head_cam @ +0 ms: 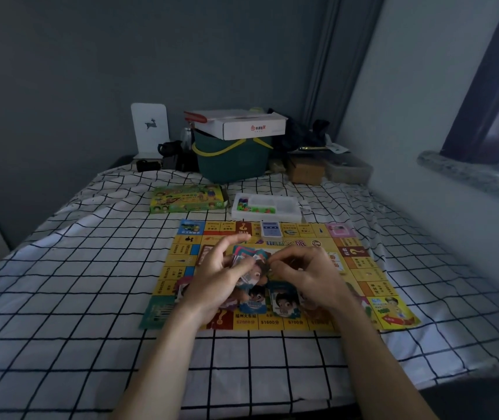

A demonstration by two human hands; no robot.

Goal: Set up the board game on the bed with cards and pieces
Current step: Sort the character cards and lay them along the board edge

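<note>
Bed: my forearms reach out over the checked bed sheet [75, 298]; it is soft and wrinkled, so I judge anything I set down may tip or slide.
Board: the game board [372, 286] lies flat on the sheet ahead of me, its near edge at 6 o'clock; a knock from my wrists could skew it.
Left hand: my left hand [212, 278] holds a small fan of cards [249, 259], index finger stretched out toward 12 o'clock, the others curled under; that loose hold could let them spill.
Right hand: my right hand [305, 272] has curled fingers pinching at the same cards from 3 o'clock; I could pull two at once.
Loose cards: character cards [283, 300] lie on the board under my hands; new ones may muddle with them.
Deck: a stacked card deck [271, 229] sits at the board's 12 o'clock edge; a nudge could topple it.
Tray: the pieces tray [265, 206] rests just beyond, with the green game box [187, 199] at 11 o'clock; pieces could roll into the folds.
</note>
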